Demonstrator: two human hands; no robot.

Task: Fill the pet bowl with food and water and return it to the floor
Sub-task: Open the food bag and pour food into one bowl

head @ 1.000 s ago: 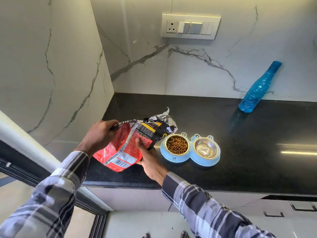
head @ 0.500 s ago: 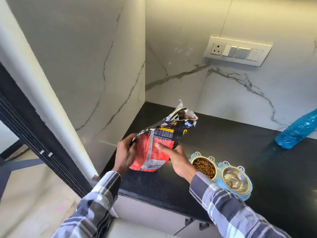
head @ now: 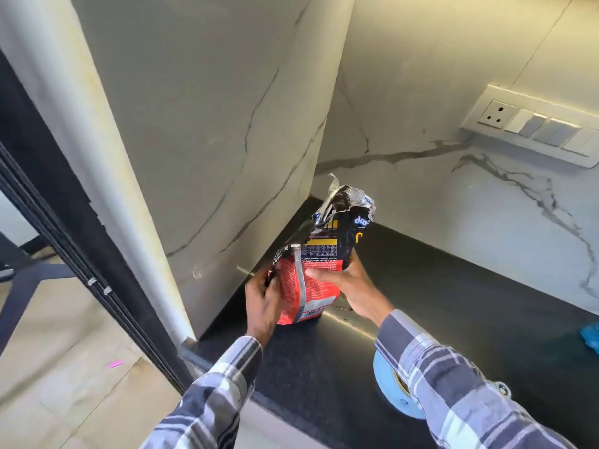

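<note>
- While both hands are on it, the food bag (head: 319, 264) stands upright at the left end of the black counter (head: 453, 286), its base looking to rest on the counter near the side wall, though contact is hard to confirm.
- I judge this placement as parking it clear of the bowl.
- Left hand (head: 262, 301) wraps the bag's lower left edge; right hand (head: 351, 285) clasps the right side, thumb across the front. Both are grasping the bag.
- Its torn foil top is open and points up, which I judge keeps the contents in.
- Pet bowl (head: 384, 377) sits on the counter nearer me, below the right sleeve (head: 453, 384), well apart from either grip; only 1 blue edge shows, contents hidden.
- Part of a blue thing (head: 590, 335) shows at the right margin; I cannot tell what it is.
</note>
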